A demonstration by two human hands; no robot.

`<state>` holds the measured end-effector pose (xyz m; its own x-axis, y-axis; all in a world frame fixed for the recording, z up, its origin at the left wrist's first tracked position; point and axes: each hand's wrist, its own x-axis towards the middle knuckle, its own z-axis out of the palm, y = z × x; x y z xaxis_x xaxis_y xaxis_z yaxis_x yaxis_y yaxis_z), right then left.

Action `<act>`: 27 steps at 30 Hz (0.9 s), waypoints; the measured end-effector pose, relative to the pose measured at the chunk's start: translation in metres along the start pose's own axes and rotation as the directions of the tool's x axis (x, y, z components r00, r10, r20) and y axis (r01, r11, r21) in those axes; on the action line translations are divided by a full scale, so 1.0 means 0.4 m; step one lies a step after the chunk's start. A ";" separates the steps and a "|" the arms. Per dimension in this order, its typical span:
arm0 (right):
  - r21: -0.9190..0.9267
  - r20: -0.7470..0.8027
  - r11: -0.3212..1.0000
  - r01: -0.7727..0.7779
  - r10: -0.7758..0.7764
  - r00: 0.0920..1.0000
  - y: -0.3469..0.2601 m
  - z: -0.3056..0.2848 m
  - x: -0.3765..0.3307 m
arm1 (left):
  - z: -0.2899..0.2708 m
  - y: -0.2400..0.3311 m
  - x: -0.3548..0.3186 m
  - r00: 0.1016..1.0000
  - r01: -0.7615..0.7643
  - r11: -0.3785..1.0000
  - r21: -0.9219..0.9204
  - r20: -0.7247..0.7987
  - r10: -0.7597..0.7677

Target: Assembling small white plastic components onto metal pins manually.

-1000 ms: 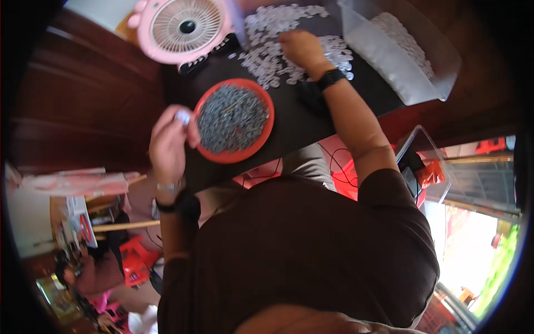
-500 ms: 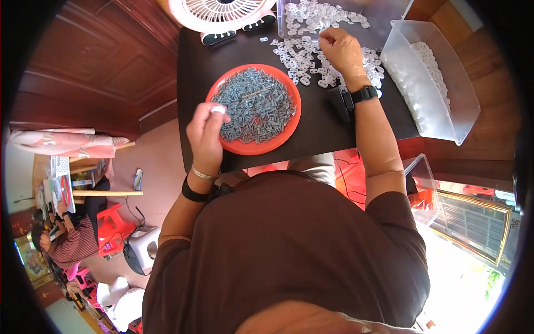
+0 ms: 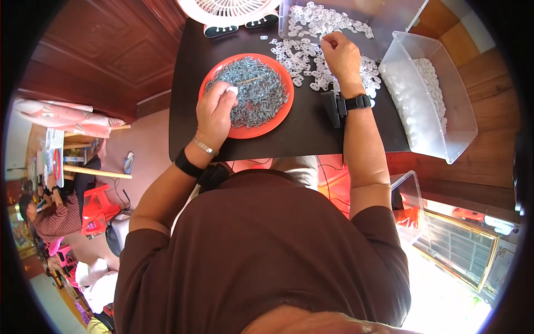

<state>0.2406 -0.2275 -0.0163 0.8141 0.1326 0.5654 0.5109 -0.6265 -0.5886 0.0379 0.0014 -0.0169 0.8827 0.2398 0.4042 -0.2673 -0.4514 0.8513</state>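
My left hand (image 3: 216,111) is closed over the left part of a red round plate (image 3: 285,108), with a small white plastic piece (image 3: 232,89) between thumb and fingers. Grey metal screws (image 3: 253,106) are heaped on the plate, and a thin gold-coloured stick (image 3: 253,80) lies on top of them. My right hand (image 3: 343,58) is pinched shut above many loose white oval plastic pieces (image 3: 300,55) with holes. What its fingertips grip, if anything, is too small to make out. Both wrists wear black straps.
At the right stands a clear plastic bin (image 3: 464,131) part full of white pieces. Another clear bin (image 3: 384,14) lies at the back, white pieces spilling from it. A white fan (image 3: 222,11) stands at the back left of the dark table (image 3: 189,83). A person (image 3: 58,214) sits far left.
My left hand has moved right and slightly up over the screws, still holding the white piece. The right hand stays pinched by the loose pieces. The whole view has shifted a little.
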 end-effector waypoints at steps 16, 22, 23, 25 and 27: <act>0.046 0.048 0.998 0.036 -0.038 0.998 0.007 -0.003 0.008 | -0.034 0.000 -0.014 0.999 0.036 0.989 0.143 -0.032 -0.032; 0.030 0.112 0.996 0.084 -0.086 0.990 0.043 -0.009 0.004 | 0.012 -0.011 -0.006 0.995 -0.064 0.970 0.237 -0.063 0.081; 0.036 0.145 0.997 0.069 -0.074 0.987 0.036 -0.006 0.007 | 0.016 -0.007 0.000 0.993 -0.065 0.970 0.235 -0.078 0.086; 0.058 0.175 0.998 0.033 -0.043 0.984 0.037 -0.003 0.004 | 0.030 -0.012 0.017 0.995 -0.037 0.982 0.184 -0.082 0.052; 0.065 0.199 0.997 0.033 -0.045 0.979 0.022 0.004 0.004 | 0.039 -0.030 0.038 0.996 -0.024 0.990 0.140 -0.082 0.036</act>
<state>0.2468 -0.2316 -0.0214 0.8287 0.3107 0.4655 0.5543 -0.5704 -0.6061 0.0603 -0.0029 -0.0262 0.8376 0.2933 0.4608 -0.2317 -0.5733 0.7859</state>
